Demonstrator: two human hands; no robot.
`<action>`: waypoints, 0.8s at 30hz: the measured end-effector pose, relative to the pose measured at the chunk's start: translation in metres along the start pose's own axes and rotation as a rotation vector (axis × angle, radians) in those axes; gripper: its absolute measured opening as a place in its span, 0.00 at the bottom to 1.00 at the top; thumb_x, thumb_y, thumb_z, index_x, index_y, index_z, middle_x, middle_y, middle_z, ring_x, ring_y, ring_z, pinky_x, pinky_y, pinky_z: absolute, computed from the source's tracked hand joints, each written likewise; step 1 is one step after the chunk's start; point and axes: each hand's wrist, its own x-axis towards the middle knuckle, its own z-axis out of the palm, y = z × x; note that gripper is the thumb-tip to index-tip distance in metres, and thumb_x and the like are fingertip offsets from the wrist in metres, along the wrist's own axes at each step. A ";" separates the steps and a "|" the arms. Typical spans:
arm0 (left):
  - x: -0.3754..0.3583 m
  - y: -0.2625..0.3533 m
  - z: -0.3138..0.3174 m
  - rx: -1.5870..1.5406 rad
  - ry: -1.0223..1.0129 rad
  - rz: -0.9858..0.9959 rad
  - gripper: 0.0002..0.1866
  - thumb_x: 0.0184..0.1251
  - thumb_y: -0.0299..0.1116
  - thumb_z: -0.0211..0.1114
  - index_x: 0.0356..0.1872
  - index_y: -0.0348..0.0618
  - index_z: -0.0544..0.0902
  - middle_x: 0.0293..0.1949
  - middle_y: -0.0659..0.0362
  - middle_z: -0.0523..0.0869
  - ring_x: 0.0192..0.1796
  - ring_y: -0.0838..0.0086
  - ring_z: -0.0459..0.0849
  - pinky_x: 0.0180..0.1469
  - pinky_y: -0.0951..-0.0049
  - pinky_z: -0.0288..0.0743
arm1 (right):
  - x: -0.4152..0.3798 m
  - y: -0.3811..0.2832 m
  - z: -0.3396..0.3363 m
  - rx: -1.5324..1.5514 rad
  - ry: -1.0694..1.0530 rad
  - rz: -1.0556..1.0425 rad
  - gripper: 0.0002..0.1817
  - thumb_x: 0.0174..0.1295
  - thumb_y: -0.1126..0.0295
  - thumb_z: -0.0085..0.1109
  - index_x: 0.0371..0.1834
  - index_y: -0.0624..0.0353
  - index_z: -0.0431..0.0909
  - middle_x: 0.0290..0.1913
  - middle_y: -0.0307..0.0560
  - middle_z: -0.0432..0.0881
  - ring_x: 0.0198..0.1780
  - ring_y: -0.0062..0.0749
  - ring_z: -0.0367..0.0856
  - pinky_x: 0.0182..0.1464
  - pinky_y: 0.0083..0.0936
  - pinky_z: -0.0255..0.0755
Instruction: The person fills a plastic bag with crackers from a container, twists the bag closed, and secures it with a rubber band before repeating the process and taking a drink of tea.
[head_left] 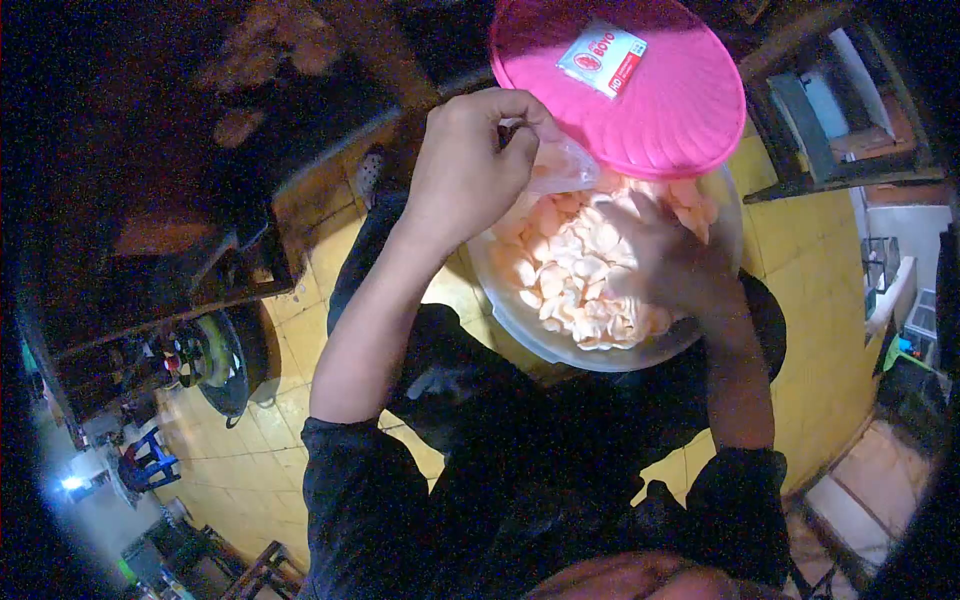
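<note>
A wide translucent tub (545,352) sits in front of me, heaped with pale orange prawn crackers (585,255). Above the tub's left rim, my left hand (490,150) is closed in a pinch on a clear plastic bag (563,168), whose mouth hangs over the crackers. My right hand (665,250) reaches into the heap from the right; motion smears its fingers, and I cannot tell whether they hold any crackers. A pink ribbed plastic lid (670,110) overlaps the far rim of the tub. On the lid lies a white and red packet (603,57) marked BOYO.
My dark-clothed legs (530,420) flank the near side of the tub. Yellow floor tiles (810,290) surround me. A dark wok-like pan (228,370) is at the left, with a blue stool (152,460) farther back. Wooden furniture (840,130) stands at the upper right.
</note>
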 end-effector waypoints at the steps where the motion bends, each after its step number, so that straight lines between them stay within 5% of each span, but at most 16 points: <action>1: 0.000 -0.001 0.000 -0.022 0.009 -0.034 0.07 0.60 0.19 0.58 0.35 0.36 0.84 0.27 0.56 0.84 0.27 0.73 0.83 0.33 0.72 0.77 | -0.001 0.000 0.008 -0.001 0.000 -0.002 0.44 0.49 0.63 0.73 0.73 0.54 0.64 0.66 0.71 0.67 0.70 0.60 0.66 0.70 0.46 0.62; 3: -0.002 -0.002 0.000 -0.066 0.020 -0.103 0.08 0.56 0.22 0.59 0.32 0.36 0.86 0.28 0.48 0.87 0.31 0.61 0.88 0.40 0.67 0.80 | -0.005 0.001 0.037 -0.168 -0.191 0.094 0.47 0.48 0.66 0.73 0.74 0.56 0.61 0.70 0.75 0.59 0.72 0.65 0.62 0.72 0.45 0.62; 4: -0.003 -0.005 0.002 -0.068 0.016 -0.102 0.08 0.56 0.22 0.59 0.32 0.36 0.86 0.28 0.48 0.87 0.31 0.61 0.88 0.40 0.67 0.80 | -0.010 0.001 0.053 -0.308 0.057 -0.069 0.42 0.48 0.70 0.71 0.71 0.58 0.64 0.64 0.74 0.67 0.67 0.64 0.68 0.68 0.44 0.67; 6: -0.005 -0.011 0.006 -0.123 -0.008 0.037 0.09 0.63 0.16 0.53 0.34 0.34 0.83 0.28 0.60 0.83 0.26 0.79 0.81 0.29 0.76 0.77 | -0.006 0.002 0.051 -0.133 -0.048 -0.034 0.39 0.48 0.72 0.69 0.67 0.59 0.67 0.60 0.73 0.70 0.63 0.63 0.71 0.64 0.45 0.69; 8: -0.004 -0.013 0.005 -0.080 0.002 0.069 0.09 0.63 0.16 0.53 0.34 0.34 0.83 0.29 0.59 0.84 0.27 0.78 0.82 0.30 0.76 0.78 | -0.004 -0.007 0.042 0.046 -0.078 0.044 0.27 0.48 0.77 0.64 0.55 0.61 0.74 0.48 0.65 0.78 0.51 0.59 0.78 0.56 0.45 0.74; 17: -0.004 -0.004 0.017 -0.027 -0.117 -0.014 0.13 0.59 0.15 0.58 0.44 0.34 0.82 0.43 0.51 0.84 0.36 0.72 0.86 0.38 0.73 0.80 | -0.011 0.015 -0.012 0.133 -0.040 0.079 0.20 0.56 0.75 0.59 0.53 0.64 0.78 0.50 0.58 0.83 0.56 0.49 0.81 0.59 0.37 0.74; 19: -0.005 -0.002 0.021 0.012 -0.157 0.048 0.15 0.57 0.15 0.59 0.46 0.34 0.82 0.45 0.50 0.84 0.39 0.70 0.86 0.41 0.71 0.81 | -0.017 0.017 -0.028 0.233 0.155 -0.023 0.20 0.57 0.70 0.62 0.54 0.64 0.78 0.49 0.54 0.83 0.53 0.42 0.82 0.58 0.34 0.73; 21: -0.005 0.003 0.026 0.118 -0.166 0.164 0.19 0.54 0.16 0.63 0.49 0.35 0.83 0.47 0.49 0.85 0.47 0.64 0.86 0.48 0.68 0.81 | -0.022 0.013 -0.050 0.435 0.311 0.225 0.23 0.55 0.69 0.66 0.54 0.64 0.77 0.48 0.47 0.84 0.50 0.34 0.82 0.58 0.32 0.74; 22: -0.006 0.002 0.030 0.073 -0.189 0.134 0.22 0.52 0.19 0.66 0.53 0.37 0.82 0.50 0.49 0.85 0.52 0.60 0.84 0.52 0.65 0.80 | -0.023 0.014 -0.058 0.610 0.314 0.150 0.23 0.56 0.71 0.66 0.56 0.64 0.77 0.48 0.43 0.83 0.48 0.27 0.81 0.54 0.29 0.77; 24: -0.009 0.007 0.037 0.019 -0.233 0.109 0.24 0.51 0.19 0.67 0.54 0.37 0.82 0.51 0.48 0.84 0.53 0.59 0.84 0.52 0.65 0.80 | -0.020 0.011 -0.054 0.814 0.434 0.177 0.22 0.56 0.67 0.68 0.55 0.60 0.79 0.46 0.45 0.84 0.47 0.30 0.82 0.54 0.31 0.77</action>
